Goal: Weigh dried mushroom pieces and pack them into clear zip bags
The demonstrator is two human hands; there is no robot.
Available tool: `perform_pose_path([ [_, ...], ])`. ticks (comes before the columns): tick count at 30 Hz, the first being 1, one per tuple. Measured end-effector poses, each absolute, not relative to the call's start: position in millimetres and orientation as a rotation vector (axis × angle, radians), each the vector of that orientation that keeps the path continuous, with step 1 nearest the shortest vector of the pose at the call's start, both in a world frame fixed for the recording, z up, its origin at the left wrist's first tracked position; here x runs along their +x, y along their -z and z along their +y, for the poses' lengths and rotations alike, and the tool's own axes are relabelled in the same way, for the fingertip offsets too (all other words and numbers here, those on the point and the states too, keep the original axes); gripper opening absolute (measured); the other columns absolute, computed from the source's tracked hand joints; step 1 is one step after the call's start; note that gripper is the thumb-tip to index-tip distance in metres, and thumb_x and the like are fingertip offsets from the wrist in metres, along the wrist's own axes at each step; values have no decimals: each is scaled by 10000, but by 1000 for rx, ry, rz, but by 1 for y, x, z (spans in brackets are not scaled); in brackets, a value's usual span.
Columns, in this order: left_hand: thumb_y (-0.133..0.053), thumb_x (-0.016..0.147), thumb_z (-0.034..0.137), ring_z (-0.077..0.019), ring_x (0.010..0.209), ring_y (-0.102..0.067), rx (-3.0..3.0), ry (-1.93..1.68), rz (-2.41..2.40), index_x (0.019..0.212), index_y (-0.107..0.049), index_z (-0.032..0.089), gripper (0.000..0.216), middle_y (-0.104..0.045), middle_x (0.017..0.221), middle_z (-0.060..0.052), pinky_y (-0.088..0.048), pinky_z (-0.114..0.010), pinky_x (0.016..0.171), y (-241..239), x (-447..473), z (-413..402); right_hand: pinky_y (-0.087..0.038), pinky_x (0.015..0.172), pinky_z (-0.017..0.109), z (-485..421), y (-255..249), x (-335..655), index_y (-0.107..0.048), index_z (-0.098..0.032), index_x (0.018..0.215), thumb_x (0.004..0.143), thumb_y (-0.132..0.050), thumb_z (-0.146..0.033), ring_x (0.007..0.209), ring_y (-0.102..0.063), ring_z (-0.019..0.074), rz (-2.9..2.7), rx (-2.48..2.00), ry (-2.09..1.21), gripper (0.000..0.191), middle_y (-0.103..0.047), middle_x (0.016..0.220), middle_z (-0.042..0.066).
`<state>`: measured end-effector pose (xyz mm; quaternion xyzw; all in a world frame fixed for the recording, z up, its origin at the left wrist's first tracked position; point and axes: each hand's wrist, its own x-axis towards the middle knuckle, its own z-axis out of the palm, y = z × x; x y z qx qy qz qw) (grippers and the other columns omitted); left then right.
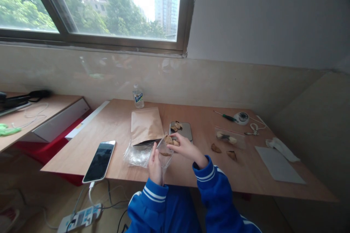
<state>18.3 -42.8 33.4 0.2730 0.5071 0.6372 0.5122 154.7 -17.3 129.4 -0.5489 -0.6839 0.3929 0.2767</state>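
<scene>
My left hand (155, 167) is closed on the side of a small clear plastic bag (167, 161), with a brown slice showing inside. Between the fingers of my right hand (183, 147), several dried tan-brown slices (169, 139) are pinched at the bag's mouth. Just beyond, more slices (176, 126) lie on a small flat metal-topped scale (186, 129). A pile of clear plastic bags (138, 156) sits left of my left hand. Behind it lies a brown kraft-paper pouch (146, 125). Two loose slices, one brown (216, 148) and one darker (232, 155), rest to the right.
A filled clear bag (229, 137) lies right of the scale. Farther right are a screwdriver (228, 117), a white round device (241, 118) with a cord, white paper (279, 164) and a crumpled tissue (281, 149). A phone (100, 161) lies at the left edge; a bottle (138, 97) stands behind.
</scene>
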Motion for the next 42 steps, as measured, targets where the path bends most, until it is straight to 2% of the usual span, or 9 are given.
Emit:
perform_pose_path([
  [4,-568,834,381,-235,1238,-484,561,-1512,1224,1278,-529,210,478,-589,1270,-95,-360,-395,1064,-43,17,-44,-435,711,296,-13,-126,144,-533,-186,1121,787,-612,-418,768,-588,185,-1838,-1485,-1002,414,-601,747,-10],
  [8,-564,838,369,-245,1238,-481,492,-1495,1233,1274,-531,204,467,-569,1293,-98,-431,-381,1000,-55,20,-47,-431,698,279,-14,-129,134,-549,-195,1090,819,-573,-383,728,-571,162,-1819,-1421,-956,331,-586,747,-19],
  [12,-528,857,363,-258,1290,-415,443,-1444,1251,1308,-495,210,477,-501,1364,-105,-427,-421,993,-68,22,-50,-442,793,322,-15,-124,129,-536,-191,1138,841,-544,-385,852,-574,192,-1814,-1415,-792,355,-610,889,38],
  [17,-462,884,382,-283,1308,-383,395,-1348,1261,1351,-435,269,481,-452,1403,-106,-425,-505,961,-75,21,-53,-339,998,395,22,-95,143,-595,-205,1085,875,-472,-305,1135,-474,228,-1734,-1456,-401,264,-549,1146,101],
  [23,-465,877,425,-272,1344,-325,455,-1360,1289,1324,-460,307,462,-402,1443,-73,-432,-501,950,-67,20,-56,-308,999,434,79,-45,163,-514,-223,1268,789,-602,-319,1270,-344,294,-1878,-1732,-384,496,-418,1349,131],
  [28,-486,863,448,-267,1317,-373,440,-1374,1279,1324,-461,306,483,-435,1418,-84,-483,-444,902,-64,16,-57,-346,910,394,77,-28,164,-650,-249,1074,833,-502,-203,1081,-468,262,-1849,-1797,-249,287,-562,1146,97],
  [32,-468,876,429,-258,1326,-361,452,-1375,1299,1314,-473,315,453,-427,1425,-72,-455,-444,937,-58,12,-54,-382,857,372,65,-37,170,-674,-237,997,825,-508,-232,985,-510,238,-1693,-1713,-318,239,-608,1025,87],
  [38,-484,866,440,-274,1336,-341,453,-1363,1289,1319,-467,324,468,-423,1430,-65,-425,-476,967,-58,16,-54,-431,591,245,39,-94,165,-641,-177,1010,808,-509,-503,635,-535,140,-1465,-1418,-788,406,-604,728,8],
  [42,-511,856,426,-272,1340,-336,441,-1385,1254,1318,-473,298,480,-422,1430,-78,-459,-438,946,-61,20,-56,-440,606,244,17,-129,152,-653,-210,1031,797,-546,-515,638,-558,128,-1669,-1412,-924,399,-621,747,0],
])
